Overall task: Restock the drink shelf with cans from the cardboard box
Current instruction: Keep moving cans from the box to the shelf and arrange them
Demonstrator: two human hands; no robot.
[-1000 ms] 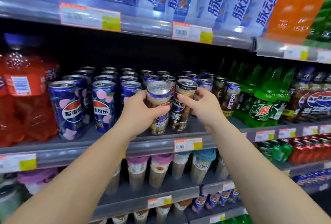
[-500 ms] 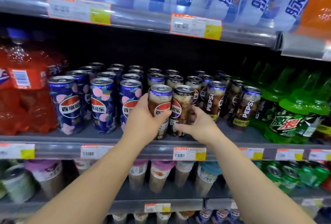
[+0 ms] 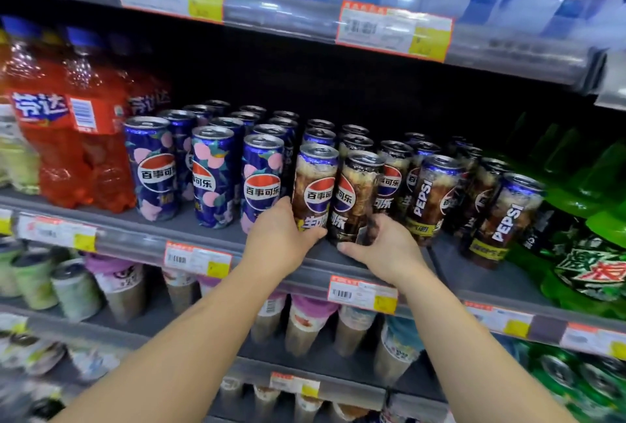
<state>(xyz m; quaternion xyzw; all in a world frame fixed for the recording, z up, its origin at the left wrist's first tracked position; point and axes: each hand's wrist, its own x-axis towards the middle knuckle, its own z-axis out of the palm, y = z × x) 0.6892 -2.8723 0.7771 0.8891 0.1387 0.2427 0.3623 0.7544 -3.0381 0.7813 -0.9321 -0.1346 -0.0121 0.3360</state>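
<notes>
Two brown cans are held upright at the near edge of the drink shelf [image 3: 481, 282], side by side & touching. The left can [image 3: 316, 182] is gripped low down by the left hand [image 3: 283, 241], fingers curled round its base, thumb across the front. The right can [image 3: 359, 192] is gripped at its foot by the right hand [image 3: 384, 251], thumb laid along the shelf edge in front, fingers wrapped round the far side. Both cans seem to be resting on the shelf, tho the bases are hidden by the hands.

Purple cans [image 3: 213, 178] are lined up in rows just left of the pair; more brown cans [image 3: 430, 195] are ranked to the right & behind. Orange bottles [image 3: 67, 138] are seen at far left, green bottles [image 3: 589, 253] at far right. Price tags [image 3: 362, 294] are clipped along the shelf front. Cups [image 3: 301, 324] are stocked on the shelf below. The cardboard box isn't in view.
</notes>
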